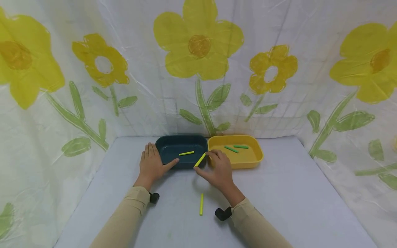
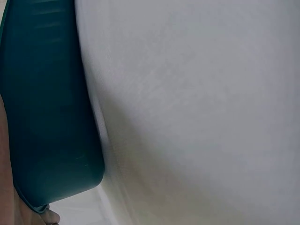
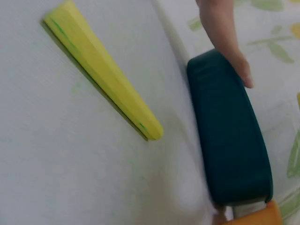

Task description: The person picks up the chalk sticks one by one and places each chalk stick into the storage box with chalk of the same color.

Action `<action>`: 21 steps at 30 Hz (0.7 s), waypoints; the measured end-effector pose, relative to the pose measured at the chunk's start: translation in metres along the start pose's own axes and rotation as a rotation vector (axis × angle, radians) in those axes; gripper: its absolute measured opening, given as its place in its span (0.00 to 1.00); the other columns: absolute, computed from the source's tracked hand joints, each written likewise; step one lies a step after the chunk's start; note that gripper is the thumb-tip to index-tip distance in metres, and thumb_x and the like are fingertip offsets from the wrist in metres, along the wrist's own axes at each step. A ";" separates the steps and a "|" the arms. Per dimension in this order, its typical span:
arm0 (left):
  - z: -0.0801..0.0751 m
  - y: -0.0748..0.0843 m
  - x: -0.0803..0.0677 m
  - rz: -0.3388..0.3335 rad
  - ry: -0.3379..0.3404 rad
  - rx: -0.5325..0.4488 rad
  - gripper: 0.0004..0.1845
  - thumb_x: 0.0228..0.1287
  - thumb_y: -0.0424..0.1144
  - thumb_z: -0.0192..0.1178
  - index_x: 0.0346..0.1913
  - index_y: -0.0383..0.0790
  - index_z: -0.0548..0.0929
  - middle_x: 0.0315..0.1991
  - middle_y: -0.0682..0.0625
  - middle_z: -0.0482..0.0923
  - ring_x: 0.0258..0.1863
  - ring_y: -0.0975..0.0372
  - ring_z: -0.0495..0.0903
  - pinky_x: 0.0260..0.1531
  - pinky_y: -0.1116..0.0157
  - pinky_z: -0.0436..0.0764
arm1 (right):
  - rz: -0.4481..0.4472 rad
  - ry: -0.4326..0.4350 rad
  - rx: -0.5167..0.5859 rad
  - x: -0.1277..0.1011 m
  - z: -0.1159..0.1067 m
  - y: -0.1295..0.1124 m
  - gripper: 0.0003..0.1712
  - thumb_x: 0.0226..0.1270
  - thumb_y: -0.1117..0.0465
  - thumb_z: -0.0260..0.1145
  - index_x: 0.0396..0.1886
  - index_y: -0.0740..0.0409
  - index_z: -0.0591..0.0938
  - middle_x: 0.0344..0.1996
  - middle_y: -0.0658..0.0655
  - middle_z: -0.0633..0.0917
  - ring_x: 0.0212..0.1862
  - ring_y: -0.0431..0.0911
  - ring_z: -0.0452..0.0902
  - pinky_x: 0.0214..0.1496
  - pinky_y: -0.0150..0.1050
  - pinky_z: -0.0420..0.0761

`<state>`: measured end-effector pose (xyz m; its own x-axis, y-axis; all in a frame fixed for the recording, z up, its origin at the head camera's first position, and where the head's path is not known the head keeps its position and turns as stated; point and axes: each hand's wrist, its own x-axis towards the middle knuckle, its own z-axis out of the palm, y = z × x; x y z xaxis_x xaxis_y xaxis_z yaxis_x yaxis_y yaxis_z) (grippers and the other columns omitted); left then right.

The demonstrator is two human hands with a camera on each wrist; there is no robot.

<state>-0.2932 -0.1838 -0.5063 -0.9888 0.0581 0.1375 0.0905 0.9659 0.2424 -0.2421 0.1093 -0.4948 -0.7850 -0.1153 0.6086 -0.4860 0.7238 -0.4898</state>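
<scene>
My right hand (image 1: pixel 220 169) pinches a yellow chalk stick (image 1: pixel 200 160) between thumb and fingers, slanted over the right front corner of the dark teal tray (image 1: pixel 181 165). My left hand (image 1: pixel 151 164) rests against that tray's left side, fingers straight and thumb stretched along the front rim. One yellow chalk stick (image 1: pixel 186 153) lies inside the teal tray. Another yellow chalk stick (image 1: pixel 201 204) lies on the table between my forearms; the right wrist view shows this faceted stick (image 3: pixel 105 70) up close, with green smudges. The held stick is outside both wrist views.
A yellow tray (image 1: pixel 235 165) stands right beside the teal one, with two green chalk sticks (image 1: pixel 236 148) in it. Both trays stand at the back of the white-covered table (image 1: pixel 291 193), before a flower-printed curtain (image 1: pixel 198 103). Faint green marks speckle the cloth.
</scene>
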 end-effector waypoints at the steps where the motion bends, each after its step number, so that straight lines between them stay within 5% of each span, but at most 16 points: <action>1: 0.000 0.000 0.000 0.001 0.000 -0.001 0.79 0.56 0.91 0.43 0.82 0.19 0.43 0.84 0.23 0.39 0.85 0.34 0.43 0.83 0.38 0.49 | 0.008 -0.001 -0.015 0.002 0.002 0.002 0.41 0.50 0.36 0.85 0.57 0.58 0.88 0.54 0.59 0.84 0.54 0.55 0.80 0.56 0.55 0.82; 14: -0.001 0.001 -0.001 -0.008 -0.014 0.006 0.79 0.56 0.92 0.42 0.82 0.20 0.42 0.84 0.24 0.39 0.85 0.34 0.42 0.83 0.38 0.49 | 0.170 -0.068 -0.148 0.019 0.019 0.014 0.43 0.53 0.29 0.79 0.56 0.56 0.88 0.55 0.58 0.83 0.57 0.57 0.76 0.62 0.59 0.77; 21: -0.002 0.001 0.000 -0.001 -0.016 0.029 0.78 0.57 0.91 0.41 0.82 0.19 0.43 0.84 0.23 0.41 0.85 0.35 0.43 0.83 0.39 0.50 | 0.177 -0.097 -0.181 0.022 0.024 0.014 0.45 0.53 0.28 0.78 0.57 0.58 0.87 0.56 0.60 0.83 0.59 0.58 0.75 0.64 0.59 0.76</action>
<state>-0.2928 -0.1835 -0.5040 -0.9906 0.0613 0.1222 0.0866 0.9729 0.2142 -0.2755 0.1004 -0.5037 -0.8890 -0.0350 0.4565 -0.2686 0.8473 -0.4582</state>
